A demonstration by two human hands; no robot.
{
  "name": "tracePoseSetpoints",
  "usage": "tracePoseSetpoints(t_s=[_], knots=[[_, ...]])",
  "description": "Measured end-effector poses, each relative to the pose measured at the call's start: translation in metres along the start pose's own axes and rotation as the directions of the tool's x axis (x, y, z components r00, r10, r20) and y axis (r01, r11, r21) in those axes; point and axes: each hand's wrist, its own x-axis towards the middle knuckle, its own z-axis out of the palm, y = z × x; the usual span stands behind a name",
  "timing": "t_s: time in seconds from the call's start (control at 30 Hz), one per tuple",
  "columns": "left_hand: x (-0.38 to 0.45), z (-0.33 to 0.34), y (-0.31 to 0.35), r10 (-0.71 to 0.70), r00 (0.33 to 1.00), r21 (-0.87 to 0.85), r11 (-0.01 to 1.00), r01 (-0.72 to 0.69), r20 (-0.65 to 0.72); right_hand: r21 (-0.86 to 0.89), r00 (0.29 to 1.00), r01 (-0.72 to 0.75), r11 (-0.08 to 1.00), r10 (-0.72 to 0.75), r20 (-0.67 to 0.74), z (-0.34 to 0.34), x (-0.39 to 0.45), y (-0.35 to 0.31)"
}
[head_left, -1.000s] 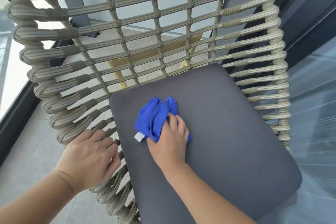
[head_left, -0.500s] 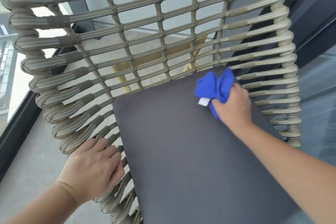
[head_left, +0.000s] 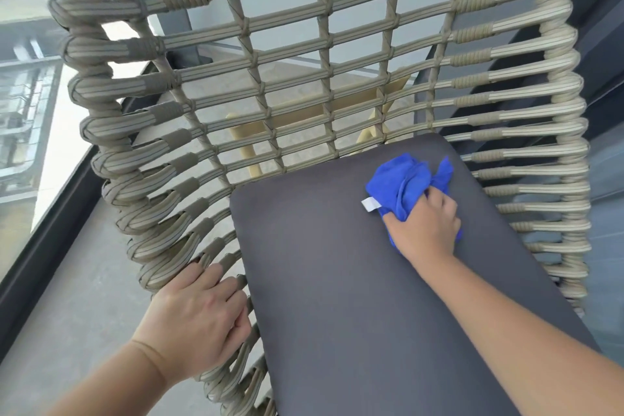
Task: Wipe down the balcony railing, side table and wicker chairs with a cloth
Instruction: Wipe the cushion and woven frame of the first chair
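Since half a second earlier, the right hand (head_left: 426, 226) had drawn the blue cloth (head_left: 407, 183) slightly back from the cushion's (head_left: 337, 280) far right corner, fingers bunched around it. Left hand (head_left: 194, 319) gripped the wicker chair's (head_left: 162, 159) left rim.

Bright daylight from the left; wide-angle edge bending, upper-right corner motion-blurred.

grey tiled balcony floor (head_left: 77, 300), wicker chair (head_left: 162, 159) standing on it, dark grey seat cushion (head_left: 354, 297) lying in the chair, crumpled blue cloth (head_left: 405, 186) on the cushion
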Motion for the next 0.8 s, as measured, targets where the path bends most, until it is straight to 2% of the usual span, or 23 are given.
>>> tracePoseSetpoints(t_s=[0.13,0.43,0.63,0.8], knots=[[0.000,0.001,0.000,-0.007,1.000,-0.001,1.000,0.007,-0.008,-0.011,0.995,0.103,0.995,-0.103,-0.009,0.025,-0.026,-0.029],[0.001,0.001,0.001,-0.014,1.000,-0.016,1.000,0.013,-0.013,-0.009,0.939,0.320,0.947,-0.316,0.134,0.054,-0.087,-0.076],[0.001,0.002,0.004,-0.034,0.999,-0.034,0.999,0.034,-0.003,-0.086,0.785,0.577,0.813,-0.522,0.333,0.061,-0.114,-0.088],[0.000,0.002,0.002,-0.055,0.998,-0.051,0.997,0.056,0.020,-0.175,0.680,0.661,0.729,-0.484,0.551,0.054,-0.107,-0.105]])
